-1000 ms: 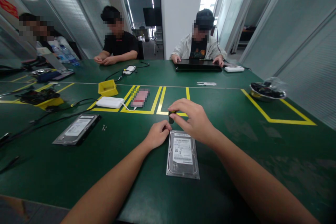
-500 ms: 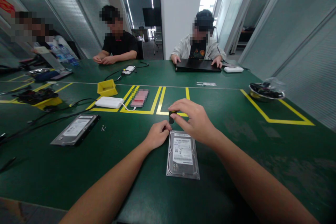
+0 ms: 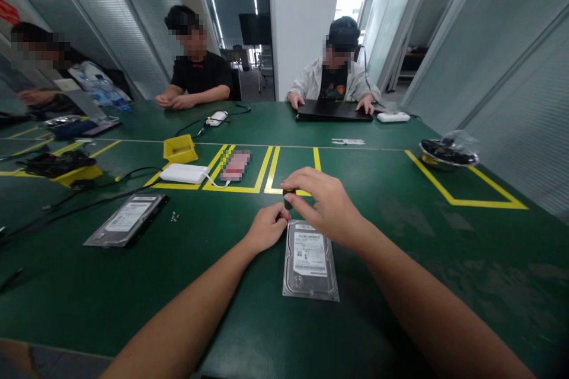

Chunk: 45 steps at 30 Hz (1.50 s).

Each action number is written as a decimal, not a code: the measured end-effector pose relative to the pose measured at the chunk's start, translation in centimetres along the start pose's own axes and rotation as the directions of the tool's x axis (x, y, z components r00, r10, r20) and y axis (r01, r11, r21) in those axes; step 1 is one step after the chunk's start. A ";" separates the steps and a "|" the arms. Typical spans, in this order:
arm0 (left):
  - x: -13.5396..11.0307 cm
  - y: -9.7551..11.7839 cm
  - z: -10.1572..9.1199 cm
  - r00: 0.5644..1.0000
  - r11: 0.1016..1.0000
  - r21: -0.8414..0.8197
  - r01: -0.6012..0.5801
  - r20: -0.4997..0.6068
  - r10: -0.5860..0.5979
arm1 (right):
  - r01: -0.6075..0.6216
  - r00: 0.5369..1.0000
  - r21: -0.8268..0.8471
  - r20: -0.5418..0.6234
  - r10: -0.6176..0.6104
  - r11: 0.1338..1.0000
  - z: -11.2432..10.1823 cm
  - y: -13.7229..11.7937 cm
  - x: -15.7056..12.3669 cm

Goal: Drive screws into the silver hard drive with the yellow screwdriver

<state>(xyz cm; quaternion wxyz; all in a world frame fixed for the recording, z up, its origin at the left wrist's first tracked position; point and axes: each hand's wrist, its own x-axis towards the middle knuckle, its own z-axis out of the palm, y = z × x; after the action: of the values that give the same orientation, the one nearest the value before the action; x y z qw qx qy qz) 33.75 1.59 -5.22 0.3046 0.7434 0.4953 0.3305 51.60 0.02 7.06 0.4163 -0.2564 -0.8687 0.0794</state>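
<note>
Right hand (image 3: 326, 198) is pinching dark stubby tool (image 3: 288, 199); left hand (image 3: 267, 226) is bunching fingers, grip unclear, at far left corner of hard drive (image 3: 310, 260), lying near centre. Tilting tool risks slipping, scratching.

The bare left forearm (image 3: 195, 302) reaches forward and inward, its wrist almost straight, ending in a bare left hand (image 3: 265, 228) held low with fingers curled under and thumb pointing inward. The bare right forearm (image 3: 427, 293) slants in from the other side to a bare right hand (image 3: 328, 200), whose arched index finger and extended thumb form a pinch.
</note>
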 end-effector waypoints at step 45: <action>-0.3 0.7 -0.2 1.000 1.000 0.012 0.000 -0.008 0.000 | -0.007 0.995 -0.032 -0.096 0.004 0.999 0.6 1.1 -0.6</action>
<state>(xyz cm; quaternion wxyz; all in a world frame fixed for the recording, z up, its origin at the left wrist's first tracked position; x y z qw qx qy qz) 33.90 1.14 -4.61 0.2981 0.7440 0.4983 0.3305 51.86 0.67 5.84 0.4533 -0.2689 -0.8481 0.0538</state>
